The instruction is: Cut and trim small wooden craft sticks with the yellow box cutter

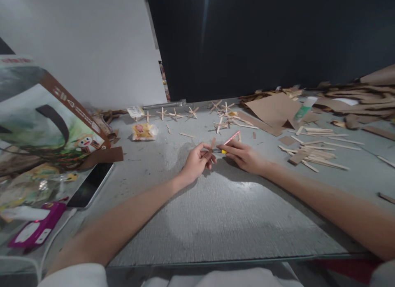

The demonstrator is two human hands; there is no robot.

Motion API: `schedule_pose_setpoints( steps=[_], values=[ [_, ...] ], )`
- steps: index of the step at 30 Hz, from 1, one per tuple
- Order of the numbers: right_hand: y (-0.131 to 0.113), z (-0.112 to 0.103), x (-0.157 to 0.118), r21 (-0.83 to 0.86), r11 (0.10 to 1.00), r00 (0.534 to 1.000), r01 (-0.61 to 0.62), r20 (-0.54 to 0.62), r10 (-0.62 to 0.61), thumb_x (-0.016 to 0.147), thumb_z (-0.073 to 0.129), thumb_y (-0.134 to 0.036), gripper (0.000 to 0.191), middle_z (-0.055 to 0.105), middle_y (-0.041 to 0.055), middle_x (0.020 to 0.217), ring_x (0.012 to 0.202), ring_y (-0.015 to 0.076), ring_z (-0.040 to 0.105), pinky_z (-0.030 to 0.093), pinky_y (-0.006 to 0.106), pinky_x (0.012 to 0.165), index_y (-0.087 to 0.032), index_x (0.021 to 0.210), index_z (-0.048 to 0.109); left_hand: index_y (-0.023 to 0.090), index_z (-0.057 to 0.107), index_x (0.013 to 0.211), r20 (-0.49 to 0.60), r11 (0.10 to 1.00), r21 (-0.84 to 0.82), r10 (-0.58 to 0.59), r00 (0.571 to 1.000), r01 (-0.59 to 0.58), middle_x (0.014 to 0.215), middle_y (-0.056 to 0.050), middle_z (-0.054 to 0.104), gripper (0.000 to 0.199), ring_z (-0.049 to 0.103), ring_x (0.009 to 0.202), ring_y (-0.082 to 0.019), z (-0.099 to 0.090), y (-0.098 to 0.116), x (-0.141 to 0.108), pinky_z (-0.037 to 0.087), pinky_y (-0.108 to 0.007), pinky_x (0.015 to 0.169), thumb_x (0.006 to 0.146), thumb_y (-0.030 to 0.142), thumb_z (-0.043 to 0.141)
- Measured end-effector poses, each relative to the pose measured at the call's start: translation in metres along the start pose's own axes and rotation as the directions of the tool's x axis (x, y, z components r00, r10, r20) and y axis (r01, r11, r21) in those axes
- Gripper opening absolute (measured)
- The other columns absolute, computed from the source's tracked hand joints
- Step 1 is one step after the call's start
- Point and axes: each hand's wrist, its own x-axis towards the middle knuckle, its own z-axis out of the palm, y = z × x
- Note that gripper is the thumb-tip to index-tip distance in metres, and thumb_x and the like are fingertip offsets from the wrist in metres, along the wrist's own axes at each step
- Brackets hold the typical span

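Note:
Near the middle of the table, my left hand point(199, 162) pinches a short flat wooden stick point(213, 143), which stands up from the fingertips. Facing it, my right hand point(243, 156) is closed around a thin red-and-white striped pencil-like tool point(233, 137), slanting up to the right. A small yellow piece point(224, 151) with a dark part shows at the right fingertips, close to the left hand; its kind is hard to make out. Beyond the hands stand several star-shaped pieces of crossed wooden sticks point(193, 112).
On the right lie a pile of wooden sticks point(324, 157), brown cardboard point(273, 108) and a glue stick point(305, 108). At left are a phone point(91, 186), a purple power device point(38, 225) with a white cable, a large printed bag point(49, 118) and a small yellow packet point(144, 131).

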Motion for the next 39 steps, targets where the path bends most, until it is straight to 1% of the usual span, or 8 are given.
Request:
schedule_pose_setpoints(
  steps=[5, 12, 15, 19, 23, 25, 33, 39],
  values=[
    [0.0009, 0.0021, 0.0002, -0.026, 1.0, 1.0, -0.01, -0.022, 0.01, 0.111, 0.041, -0.032, 0.043, 0.068, 0.0124, 0.105, 0.09, 0.0227, 0.068, 0.06, 0.037, 0.081, -0.026, 0.148, 0.064, 0.02, 0.054, 0.094, -0.015, 1.0, -0.001, -0.006, 1.0, 0.006, 0.069, -0.001, 0.071, 0.026, 0.055, 0.043, -0.01, 0.001, 0.0004, 0.0, 0.041, -0.023, 0.047, 0.096, 0.039, 0.071],
    [0.0013, 0.003, 0.0002, -0.11, 0.993, 0.999, -0.037, -0.031, 0.034, 0.11, 0.044, -0.034, 0.042, 0.068, 0.0125, 0.106, 0.09, 0.0229, 0.068, 0.06, 0.038, 0.083, -0.026, 0.146, 0.065, 0.021, 0.05, 0.09, -0.039, 1.0, 0.005, 0.029, 0.999, -0.029, 0.069, 0.001, 0.071, 0.046, 0.055, 0.045, -0.009, 0.0001, -0.0007, 0.0002, 0.042, -0.022, 0.047, 0.087, 0.059, 0.076],
    [0.0017, 0.0028, -0.0003, -0.148, 0.988, 0.999, -0.033, -0.021, 0.03, 0.11, 0.045, -0.033, 0.041, 0.068, 0.0128, 0.107, 0.09, 0.0235, 0.068, 0.06, 0.038, 0.083, -0.026, 0.146, 0.065, 0.022, 0.049, 0.09, -0.039, 1.0, 0.007, 0.016, 0.999, -0.016, 0.069, 0.001, 0.07, 0.049, 0.054, 0.045, -0.009, -0.0007, -0.0014, 0.0, 0.042, -0.023, 0.047, 0.085, 0.061, 0.078],
    [0.0017, 0.0036, -0.0003, -0.176, 0.984, 0.999, -0.037, -0.027, 0.033, 0.11, 0.046, -0.034, 0.041, 0.068, 0.0133, 0.106, 0.09, 0.0245, 0.068, 0.06, 0.04, 0.082, -0.025, 0.143, 0.067, 0.021, 0.051, 0.094, -0.036, 1.0, 0.008, 0.001, 0.999, 0.0, 0.072, 0.0, 0.071, 0.042, 0.055, 0.047, -0.009, -0.0008, -0.0002, -0.0015, 0.042, -0.023, 0.048, 0.088, 0.054, 0.076],
    [-0.0002, 0.0032, 0.0009, -0.18, 0.982, 0.999, -0.049, -0.032, 0.044, 0.109, 0.048, -0.035, 0.04, 0.068, 0.0135, 0.105, 0.089, 0.0249, 0.068, 0.06, 0.04, 0.081, -0.024, 0.141, 0.069, 0.019, 0.054, 0.113, -0.037, 1.0, -0.012, -0.001, 0.999, 0.001, 0.074, 0.0, 0.072, 0.038, 0.057, 0.048, -0.01, 0.0, 0.0026, -0.0034, 0.043, -0.023, 0.05, 0.091, 0.043, 0.075],
    [-0.001, 0.0025, 0.0015, -0.179, 0.983, 0.999, -0.049, -0.025, 0.045, 0.109, 0.049, -0.036, 0.04, 0.068, 0.0138, 0.105, 0.089, 0.0251, 0.068, 0.06, 0.04, 0.081, -0.024, 0.141, 0.069, 0.019, 0.054, 0.118, -0.053, 1.0, -0.004, -0.008, 0.999, 0.008, 0.074, 0.0, 0.072, 0.039, 0.056, 0.048, -0.01, 0.0005, 0.0037, -0.0034, 0.043, -0.024, 0.051, 0.092, 0.04, 0.074],
    [0.0002, 0.0038, 0.001, -0.124, 0.989, 0.995, -0.084, -0.058, 0.077, 0.109, 0.048, -0.039, 0.04, 0.068, 0.0132, 0.104, 0.09, 0.0253, 0.069, 0.061, 0.04, 0.082, -0.024, 0.14, 0.069, 0.018, 0.057, 0.117, -0.129, 0.999, 0.029, -0.038, 0.991, 0.043, 0.075, -0.001, 0.072, 0.029, 0.057, 0.048, -0.01, 0.0003, 0.0038, -0.0024, 0.043, -0.024, 0.052, 0.095, 0.032, 0.069],
    [0.0014, 0.0046, -0.0008, -0.098, 0.991, 0.993, -0.096, -0.072, 0.089, 0.109, 0.048, -0.038, 0.041, 0.069, 0.0134, 0.106, 0.091, 0.0251, 0.07, 0.062, 0.041, 0.085, -0.025, 0.143, 0.067, 0.018, 0.058, 0.115, -0.125, 0.999, 0.037, -0.025, 0.992, 0.03, 0.076, -0.001, 0.073, 0.024, 0.057, 0.049, -0.01, -0.0001, 0.0021, -0.0028, 0.043, -0.024, 0.052, 0.094, 0.027, 0.067]
  ],
)
